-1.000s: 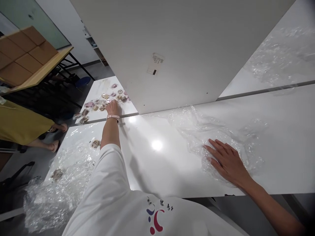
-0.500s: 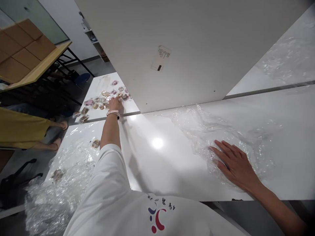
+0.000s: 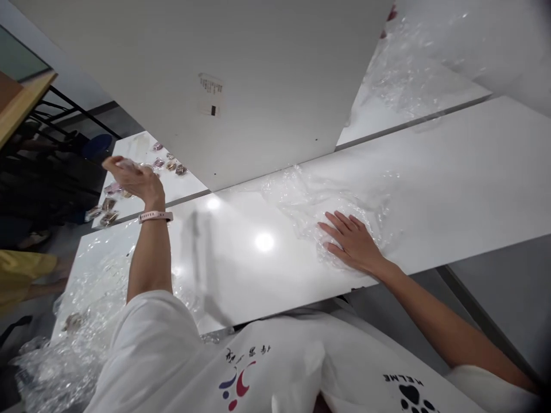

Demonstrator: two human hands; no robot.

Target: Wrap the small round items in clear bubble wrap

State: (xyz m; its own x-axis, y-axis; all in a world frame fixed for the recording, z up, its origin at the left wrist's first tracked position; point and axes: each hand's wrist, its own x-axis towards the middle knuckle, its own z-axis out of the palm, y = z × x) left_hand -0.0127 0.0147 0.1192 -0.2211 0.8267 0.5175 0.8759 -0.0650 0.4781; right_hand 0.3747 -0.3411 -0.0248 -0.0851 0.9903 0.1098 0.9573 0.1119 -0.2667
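My left hand point(image 3: 138, 182), with a pink band on its wrist, is raised over the far-left table section. Its fingers are closed around a small plastic-wrapped packet point(image 3: 129, 165), pale and pinkish, partly hidden by the fingers. Around and beneath that hand lie several small wrapped packets point(image 3: 112, 188) in pink and brown tones. On the right, my right hand point(image 3: 352, 242) lies flat with fingers spread on a thin sheet of clear plastic point(image 3: 297, 198), holding nothing.
A large grey upright panel point(image 3: 258, 86) divides the white table point(image 3: 241, 275). Crumpled clear plastic point(image 3: 64, 367) spills over the left edge, with one packet point(image 3: 74, 322) among it. More film point(image 3: 404, 63) lies beyond the panel. A person in yellow clothing point(image 3: 26, 272) is at far left.
My left hand has lifted from the packets with one in its fingers. My right hand stays on the film. The whole view has turned to the right.
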